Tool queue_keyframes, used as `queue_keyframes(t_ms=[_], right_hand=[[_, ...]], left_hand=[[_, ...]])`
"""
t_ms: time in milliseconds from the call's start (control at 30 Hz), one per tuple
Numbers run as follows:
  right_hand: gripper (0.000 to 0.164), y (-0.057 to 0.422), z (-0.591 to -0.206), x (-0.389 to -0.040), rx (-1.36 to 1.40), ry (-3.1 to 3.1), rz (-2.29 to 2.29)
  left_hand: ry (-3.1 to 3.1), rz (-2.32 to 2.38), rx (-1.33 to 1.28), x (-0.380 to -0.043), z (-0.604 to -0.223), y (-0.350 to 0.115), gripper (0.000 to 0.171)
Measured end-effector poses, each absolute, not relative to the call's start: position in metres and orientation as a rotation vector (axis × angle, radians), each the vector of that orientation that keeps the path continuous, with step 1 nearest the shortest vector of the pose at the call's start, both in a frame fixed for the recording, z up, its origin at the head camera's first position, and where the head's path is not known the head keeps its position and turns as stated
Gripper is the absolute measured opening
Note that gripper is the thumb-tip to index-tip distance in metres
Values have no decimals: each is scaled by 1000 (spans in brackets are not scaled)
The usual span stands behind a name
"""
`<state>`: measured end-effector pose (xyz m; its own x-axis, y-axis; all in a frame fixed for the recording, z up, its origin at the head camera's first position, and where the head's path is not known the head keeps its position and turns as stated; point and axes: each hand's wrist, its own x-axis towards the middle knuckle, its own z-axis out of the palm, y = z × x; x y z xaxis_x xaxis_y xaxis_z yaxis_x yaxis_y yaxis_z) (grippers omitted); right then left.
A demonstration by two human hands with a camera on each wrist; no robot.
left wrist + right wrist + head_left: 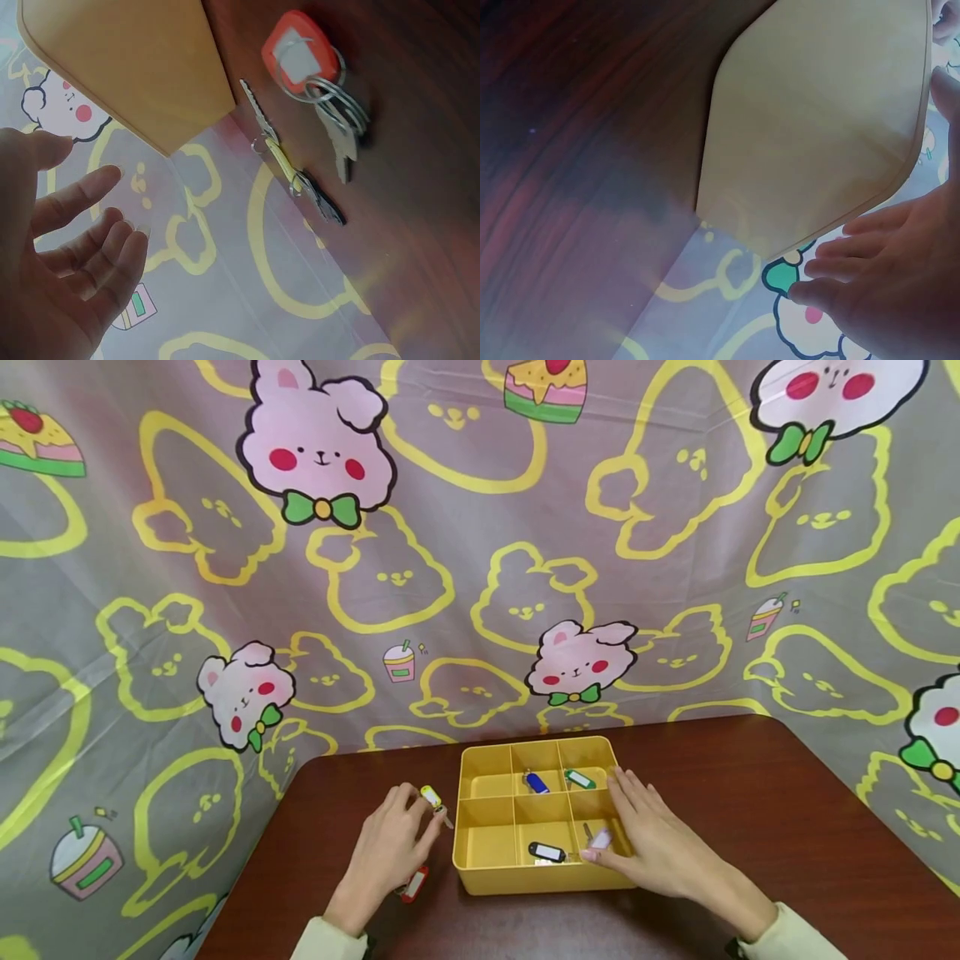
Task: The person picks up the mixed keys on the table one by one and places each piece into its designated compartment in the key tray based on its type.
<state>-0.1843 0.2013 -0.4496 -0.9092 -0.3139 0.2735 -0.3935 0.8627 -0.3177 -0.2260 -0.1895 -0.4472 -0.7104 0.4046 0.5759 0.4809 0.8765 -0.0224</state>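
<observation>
A yellow organizer box with several compartments stands on the table. Beside its left wall, a yellow key tag with keys lies on the tabletop. My left hand hovers next to that tag, fingers loosely bent and apart from it in the left wrist view. Nearer me lies a red key tag on a ring with keys, partly hidden by the left hand in the head view. My right hand rests along the box's right rim with straight fingers, its thumb over the near right compartment.
Inside the box, a blue tag sits in the back middle compartment and a green tag in the back right. A black tag lies front middle, a pale purple tag front right. A patterned curtain hangs behind the table.
</observation>
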Motion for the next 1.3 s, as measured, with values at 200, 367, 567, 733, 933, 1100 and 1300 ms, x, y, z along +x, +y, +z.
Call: queue_keyframes(t_ms=[200, 367, 567, 733, 933, 1100, 1300], right_hand=[[114, 202, -454, -184, 516, -2823, 572], [116, 202, -456, -185, 498, -2836, 607], [118, 201, -457, -187, 488, -2862, 631], [120, 201, -460, -190, 478, -2884, 641], [121, 200, -462, -191, 466, -2901, 649], [121, 200, -462, -191, 462, -2906, 652], [119, 201, -462, -190, 461, -2907, 646]], left_hand=[[-2489, -175, -617, -225, -450, -195, 22], [-2490, -145, -602, -226, -453, -199, 25], [-2510, -113, -598, -224, -458, -205, 31], [-2533, -92, -593, -221, -462, -210, 41], [-2593, -95, -600, -216, -468, -216, 52], [-2636, -119, -597, -211, -471, -221, 55], [-2688, -136, -612, -204, -475, -225, 58]])
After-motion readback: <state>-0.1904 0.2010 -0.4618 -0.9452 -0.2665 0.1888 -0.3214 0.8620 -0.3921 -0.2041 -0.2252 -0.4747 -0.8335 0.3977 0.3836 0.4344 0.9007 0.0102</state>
